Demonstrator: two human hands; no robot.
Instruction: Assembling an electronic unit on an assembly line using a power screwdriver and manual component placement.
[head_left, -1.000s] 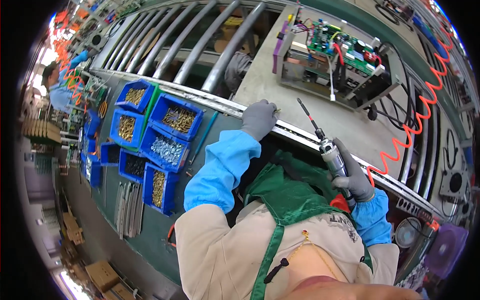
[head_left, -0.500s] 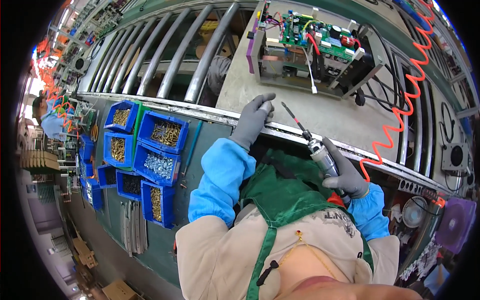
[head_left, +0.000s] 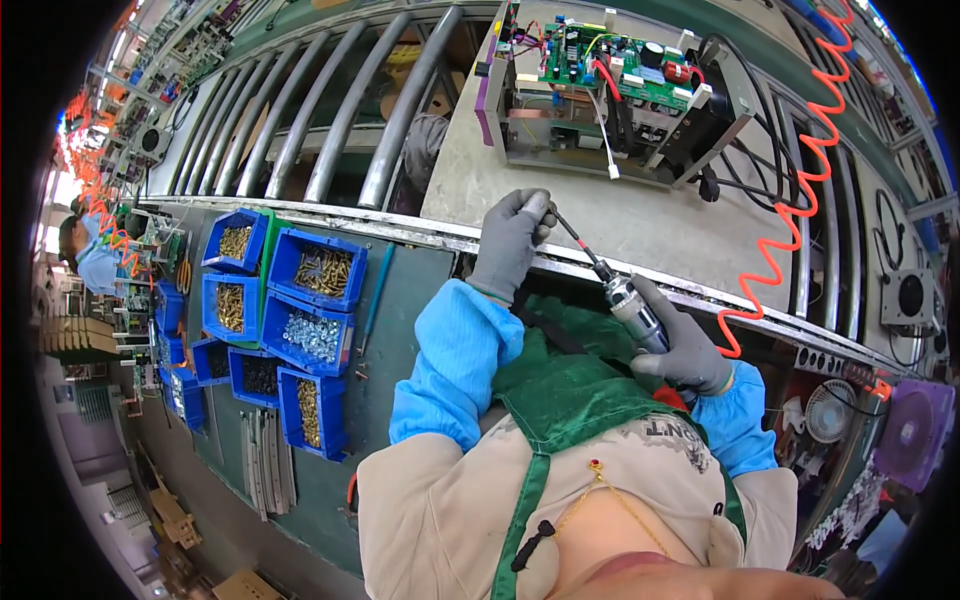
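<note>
Gripping one screwdriver [head_left: 625,300]: two hands [head_left: 510,240].

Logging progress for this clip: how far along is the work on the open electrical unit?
Done: nothing visibly finished. In hand: the right hand grips the powered screwdriver, and the gloved left hand pinches at its bit tip, apparently loading a screw. Left: the electrical unit sits open on the bench, untouched.

Both the left hand [head_left: 510,240] and the right hand [head_left: 685,345] wear grey knit gloves, with bright blue sleeve covers gathered at the wrists and elbows. Beneath is a beige long-sleeved top with dark lettering on the chest, a green apron with a strap, and a thin gold chain at the neck.
</note>
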